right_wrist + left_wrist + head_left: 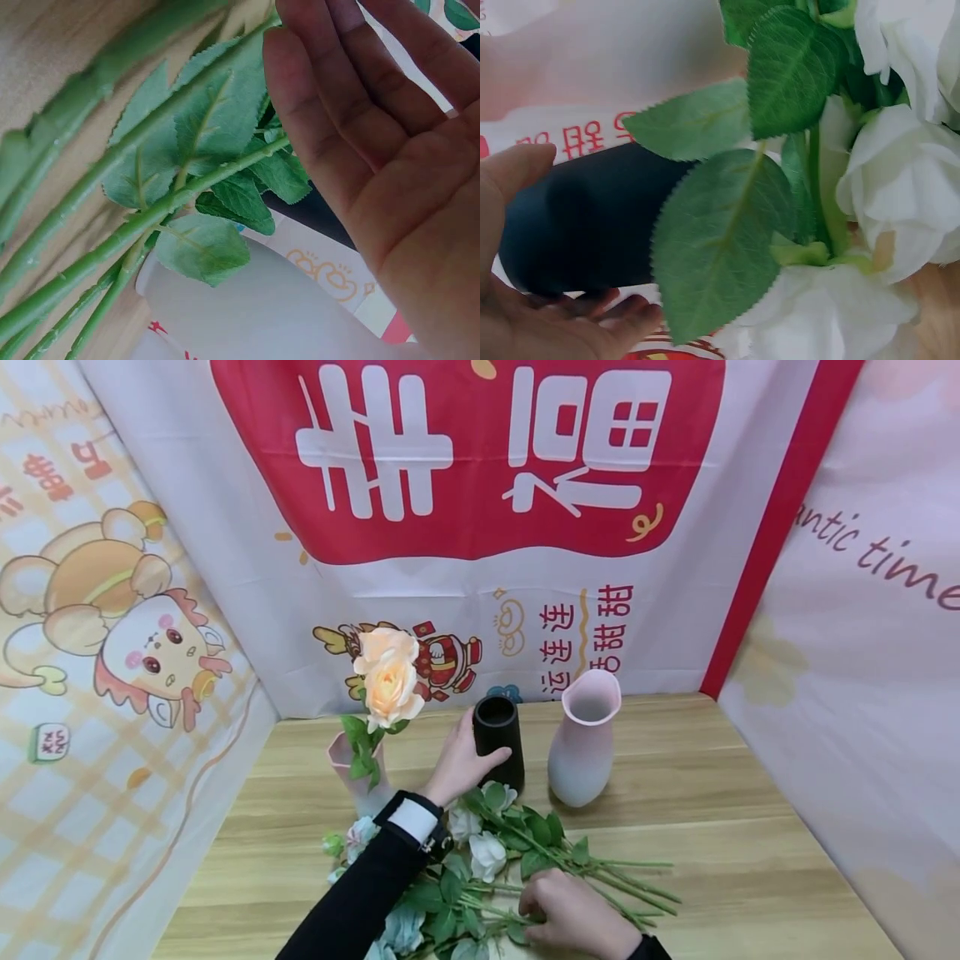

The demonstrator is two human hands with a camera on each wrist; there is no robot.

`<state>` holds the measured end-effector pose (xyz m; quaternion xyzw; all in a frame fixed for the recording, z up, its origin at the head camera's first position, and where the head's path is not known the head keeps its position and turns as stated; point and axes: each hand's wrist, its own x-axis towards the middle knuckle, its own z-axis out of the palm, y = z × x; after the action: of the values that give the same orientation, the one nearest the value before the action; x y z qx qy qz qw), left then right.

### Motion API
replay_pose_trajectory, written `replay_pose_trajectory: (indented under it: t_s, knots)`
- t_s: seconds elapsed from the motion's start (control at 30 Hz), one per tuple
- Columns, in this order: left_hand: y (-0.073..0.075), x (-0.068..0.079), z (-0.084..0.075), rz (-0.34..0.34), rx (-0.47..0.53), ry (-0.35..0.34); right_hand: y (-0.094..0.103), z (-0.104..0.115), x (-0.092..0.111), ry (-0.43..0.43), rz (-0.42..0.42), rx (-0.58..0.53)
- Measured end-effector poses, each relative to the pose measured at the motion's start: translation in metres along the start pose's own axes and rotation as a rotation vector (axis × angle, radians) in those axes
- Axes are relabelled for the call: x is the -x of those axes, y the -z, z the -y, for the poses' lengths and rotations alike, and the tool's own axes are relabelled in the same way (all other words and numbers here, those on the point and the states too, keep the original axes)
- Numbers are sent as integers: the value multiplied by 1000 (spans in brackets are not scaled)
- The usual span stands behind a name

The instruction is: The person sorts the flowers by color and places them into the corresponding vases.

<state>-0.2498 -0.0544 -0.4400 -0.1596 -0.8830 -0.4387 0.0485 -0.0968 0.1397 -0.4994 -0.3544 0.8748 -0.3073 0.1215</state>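
Observation:
My left hand (467, 762) holds a black vase (504, 767) upright, thumb across its front and fingers on the far side. In the left wrist view the black vase (592, 217) lies between thumb and fingers, partly hidden by a leaf (720, 240). My right hand (573, 912) is low over the cut ends of artificial flower stems (495, 910). The right wrist view shows that hand's fingers loosely extended beside green stems (150, 217), with no stem held between them. White roses (487, 856) lie between the hands, their stems (630, 885) pointing right.
A pink-and-grey vase (581, 768) stands to the right of the black one. Another pink-rimmed vase (360, 785) at left holds peach roses (390, 685). Pale blue flowers (403, 928) lie at the front of the wooden table (720, 827). Printed cloths (480, 585) enclose the table.

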Motion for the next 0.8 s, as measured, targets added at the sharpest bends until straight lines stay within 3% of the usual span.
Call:
replay_pose_trajectory:
  t_s: [0.2,0.53,0.8]
  knots:
    - [-1,-8,7,5,55,-75,-3,-1,-1,2,-15,2]
    - [0,-18,9,55,29,-2,-3,-3,-4,18,-31,29]
    - [1,-24,12,48,66,-43,0,1,-5,-15,-36,87]
